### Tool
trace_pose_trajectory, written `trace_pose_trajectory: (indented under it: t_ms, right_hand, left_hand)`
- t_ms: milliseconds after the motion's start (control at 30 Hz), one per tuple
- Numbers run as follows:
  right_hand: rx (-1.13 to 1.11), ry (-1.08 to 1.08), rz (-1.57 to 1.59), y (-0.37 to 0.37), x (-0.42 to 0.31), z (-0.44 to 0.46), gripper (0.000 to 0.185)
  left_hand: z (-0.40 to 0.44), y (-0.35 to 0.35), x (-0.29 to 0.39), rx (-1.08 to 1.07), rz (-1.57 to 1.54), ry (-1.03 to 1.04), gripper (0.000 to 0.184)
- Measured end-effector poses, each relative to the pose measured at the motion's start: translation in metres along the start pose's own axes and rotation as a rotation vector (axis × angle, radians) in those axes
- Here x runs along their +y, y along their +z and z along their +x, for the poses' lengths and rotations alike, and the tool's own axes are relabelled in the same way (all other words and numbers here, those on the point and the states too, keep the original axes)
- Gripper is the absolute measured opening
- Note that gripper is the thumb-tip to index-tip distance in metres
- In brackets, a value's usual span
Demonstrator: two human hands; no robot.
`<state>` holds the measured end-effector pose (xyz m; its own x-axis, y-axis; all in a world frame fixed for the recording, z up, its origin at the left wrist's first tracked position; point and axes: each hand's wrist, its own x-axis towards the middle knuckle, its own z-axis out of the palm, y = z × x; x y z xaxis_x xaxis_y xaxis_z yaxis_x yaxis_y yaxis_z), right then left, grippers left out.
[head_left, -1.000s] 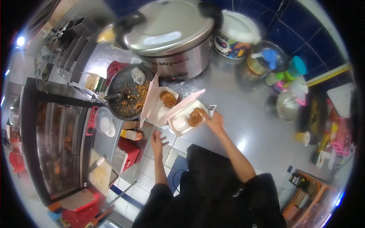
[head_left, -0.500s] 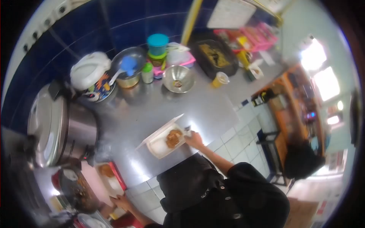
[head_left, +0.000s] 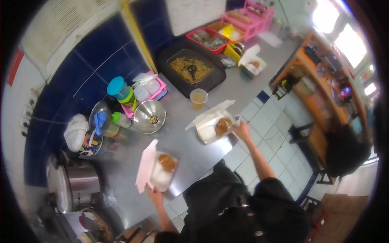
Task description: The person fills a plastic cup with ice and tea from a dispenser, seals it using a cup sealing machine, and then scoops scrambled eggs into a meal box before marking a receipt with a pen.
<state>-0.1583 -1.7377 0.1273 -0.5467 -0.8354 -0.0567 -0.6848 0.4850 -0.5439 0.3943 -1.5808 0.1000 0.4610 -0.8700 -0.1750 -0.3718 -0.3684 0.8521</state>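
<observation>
My left hand (head_left: pixel 154 195) is closed on the near end of an open paper food box (head_left: pixel 146 166) with its lid folded back to the left. White rice (head_left: pixel 161 177) and a brown fried piece of food (head_left: pixel 166 162) lie in it. My right hand (head_left: pixel 242 130) is closed on the right end of a second open food box (head_left: pixel 210 140), which also holds rice (head_left: pixel 208 130) and a brown fried piece (head_left: pixel 222 126). A small white flap with dark print shows by my right fingers. Both boxes are at the steel counter (head_left: pixel 186 152).
A steel bowl (head_left: pixel 150 117), a cup of pale liquid (head_left: pixel 198 98) and a black pan of yellowish food (head_left: pixel 192 67) stand farther back. Another open box (head_left: pixel 253 65) sits at the far right, near a red basket (head_left: pixel 208 39). A large steel cooker (head_left: pixel 77 182) stands left.
The view has turned and shifted right along the counter. The left box has come from beside the cooker onto the counter with my left hand. My right hand's box is closer to the cup.
</observation>
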Motion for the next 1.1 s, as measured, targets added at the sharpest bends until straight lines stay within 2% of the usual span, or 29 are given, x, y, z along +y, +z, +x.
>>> trace_pose_trajectory:
  t_ms: [100,167,233,367,433,467,533,567,633,667,733,800,867,900,933,1000,1067,1100]
  right_hand:
    - [-0.158,0.041,0.129,-0.008,0.026,0.055,0.045]
    - [-0.084,0.003,0.034,-0.029,0.01,0.076,0.041]
    - [-0.123,-0.021,0.064,-0.043,-0.004,0.089,0.042]
    - [-0.133,-0.063,0.09,-0.022,-0.009,0.116,0.047]
    - [-0.18,-0.034,0.123,-0.009,-0.007,0.132,0.05]
    - [-0.231,-0.014,0.154,-0.003,-0.004,0.137,0.053]
    - [-0.15,-0.048,0.143,0.0,-0.008,0.133,0.051]
    - [-0.203,-0.044,0.142,-0.006,-0.017,0.128,0.051]
    - [-0.291,-0.107,0.216,-0.009,-0.031,0.119,0.049]
    - [-0.321,-0.12,0.197,-0.007,-0.034,0.115,0.049]
    - [-0.456,-0.065,0.332,0.0,-0.041,0.109,0.044]
    - [-0.512,-0.044,0.393,0.008,-0.04,0.106,0.038]
    - [-0.563,-0.026,0.449,0.007,-0.037,0.103,0.033]
    - [-0.624,0.088,0.687,-0.007,-0.039,0.097,0.03]
    - [-0.684,0.206,0.922,-0.023,-0.042,0.093,0.028]
    - [-0.823,0.259,1.049,-0.045,-0.04,0.086,0.024]
    - [-1.028,0.132,1.072,-0.04,-0.018,0.082,0.025]
    - [-1.043,0.13,1.084,-0.035,-0.006,0.076,0.025]
  left_hand:
    - [0.018,0.068,0.057,-0.113,0.044,0.116,0.056]
    - [0.021,0.11,0.102,-0.146,0.051,0.155,0.051]
    - [0.033,0.148,0.118,-0.181,0.026,0.192,0.049]
    - [0.043,0.192,0.167,-0.23,0.077,0.203,0.051]
    - [0.052,0.201,0.17,-0.111,-0.074,0.124,0.053]
    - [0.051,0.199,0.17,-0.126,-0.074,0.126,0.053]
    - [0.042,0.187,0.174,0.096,-0.128,-0.003,0.047]
    - [0.036,0.184,0.179,0.093,-0.137,-0.01,0.047]
    - [0.016,0.173,0.191,0.353,0.092,0.209,0.035]
    - [0.003,0.169,0.201,0.369,0.097,0.176,0.035]
    - [-0.013,0.169,0.229,0.321,0.158,0.347,0.025]
    - [-0.025,0.182,0.243,0.091,0.021,0.316,0.02]
    - [-0.03,0.213,0.261,-0.013,0.164,0.545,0.019]
    - [-0.034,0.23,0.27,0.016,0.164,0.523,0.019]
    - [-0.037,0.247,0.281,-0.012,0.249,0.585,0.021]
    - [-0.034,0.267,0.294,-0.007,0.355,0.649,0.024]
    - [-0.022,0.29,0.28,-0.05,0.608,0.617,0.028]
    - [-0.014,0.301,0.268,-0.031,0.643,0.639,0.021]
